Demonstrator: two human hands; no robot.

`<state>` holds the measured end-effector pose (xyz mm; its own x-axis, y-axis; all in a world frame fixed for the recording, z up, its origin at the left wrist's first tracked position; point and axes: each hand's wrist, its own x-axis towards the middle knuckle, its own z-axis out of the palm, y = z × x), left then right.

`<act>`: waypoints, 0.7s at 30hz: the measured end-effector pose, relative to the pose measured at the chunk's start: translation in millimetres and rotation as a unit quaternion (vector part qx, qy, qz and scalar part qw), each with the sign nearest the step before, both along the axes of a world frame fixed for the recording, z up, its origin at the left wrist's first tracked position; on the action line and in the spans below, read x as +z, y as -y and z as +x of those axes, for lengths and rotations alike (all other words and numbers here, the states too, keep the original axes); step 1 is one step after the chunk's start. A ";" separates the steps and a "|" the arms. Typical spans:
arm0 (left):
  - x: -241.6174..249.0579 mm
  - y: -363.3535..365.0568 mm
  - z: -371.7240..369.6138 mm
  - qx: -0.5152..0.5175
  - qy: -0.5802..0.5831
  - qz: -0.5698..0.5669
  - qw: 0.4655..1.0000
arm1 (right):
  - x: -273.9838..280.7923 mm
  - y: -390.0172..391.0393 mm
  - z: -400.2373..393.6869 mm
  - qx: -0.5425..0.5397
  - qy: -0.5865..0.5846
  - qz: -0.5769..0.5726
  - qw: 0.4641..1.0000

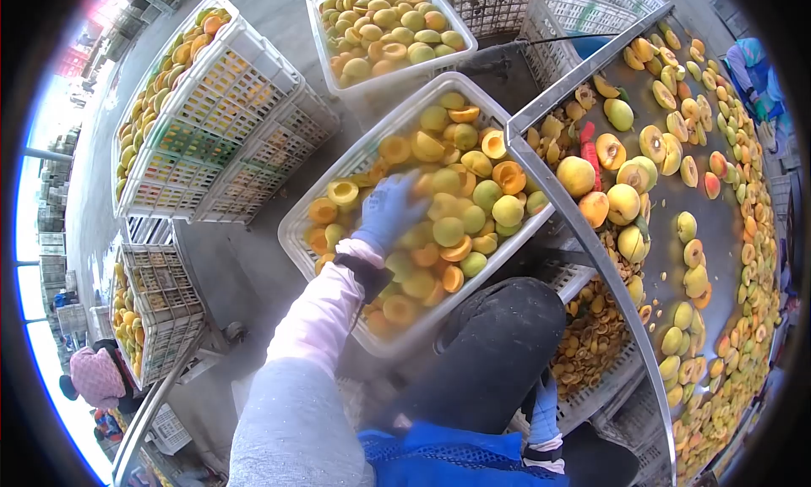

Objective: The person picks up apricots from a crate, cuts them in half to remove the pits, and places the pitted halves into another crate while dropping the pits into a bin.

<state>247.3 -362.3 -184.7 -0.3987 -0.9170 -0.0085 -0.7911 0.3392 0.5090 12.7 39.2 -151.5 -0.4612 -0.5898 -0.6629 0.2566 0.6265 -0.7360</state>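
My left hand (389,210), in a blue glove, is over a white plastic crate (297,233) full of halved yellow-green fruit (448,231) that look like apricots or peaches. Its fingers appear stretched out and apart over the halves, somewhat blurred, with no fruit visible in its grip. Low on the right, my right hand (543,413), also blue-gloved, hangs beside my dark-trousered knee, its fingers mostly hidden. To the right, whole and halved fruit (623,204) lie on a metal-rimmed table (583,225), with a long red object (589,155) among them.
Another crate of fruit halves (389,35) stands ahead. Stacked crates (228,107) of fruit rise at the left, with more crates (160,310) below. A crate of scraps (591,343) sits under the table edge. Other people (97,377) are at far left and far right (752,73).
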 end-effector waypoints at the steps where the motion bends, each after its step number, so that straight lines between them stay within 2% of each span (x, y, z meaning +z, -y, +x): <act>1: 13.2 9.5 -8.6 0.024 -0.045 0.048 0.998 | 0.3 0.3 0.7 0.008 -0.009 0.002 1.000; 3: 39.5 29.0 -27.2 0.075 -0.132 0.144 0.978 | 1.3 1.2 0.9 -0.002 0.010 0.013 1.000; 6: 34.8 59.1 -48.6 0.143 -0.177 0.335 0.914 | 12.7 15.0 6.2 -0.020 0.035 0.009 0.999; 8: 12.7 71.2 -52.4 0.103 0.006 0.148 0.984 | 17.9 18.8 8.5 -0.022 0.032 -0.007 0.999; 9: 16.8 70.5 -56.7 0.079 0.097 0.051 0.991 | 19.5 16.3 7.7 -0.013 0.021 -0.015 1.000; 10: 26.0 75.2 -58.3 0.091 0.140 0.088 0.982 | 19.6 14.6 6.3 -0.005 0.010 -0.024 1.000; 13: 31.8 72.6 -54.5 0.192 0.079 0.054 0.977 | 0.6 -1.9 -0.3 -0.031 0.036 -0.002 0.999; 14: 32.4 62.0 -58.7 0.192 0.021 -0.040 0.980 | -5.5 -4.8 -1.0 -0.041 0.046 0.008 0.998; 15: 26.4 49.9 -66.8 0.128 -0.022 -0.127 0.983 | -2.5 0.1 -0.7 -0.048 0.057 0.019 0.997; 16: 15.9 43.1 -77.5 0.033 -0.026 -0.178 0.983 | -1.7 4.5 -1.0 -0.053 0.066 0.030 0.996; 18: -4.1 30.9 -96.7 -0.079 0.004 -0.248 0.965 | -4.3 9.3 2.0 -0.045 0.073 0.027 0.996; 21: -25.8 38.4 -97.5 -0.064 0.022 -0.174 0.982 | -5.1 10.9 5.4 -0.036 0.072 0.031 0.996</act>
<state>149.7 -400.7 -210.5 -0.5171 -0.8102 0.2760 -0.7497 0.5843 0.3107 18.1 28.3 -156.6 -0.3975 -0.5148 -0.7596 0.4023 0.6463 -0.6485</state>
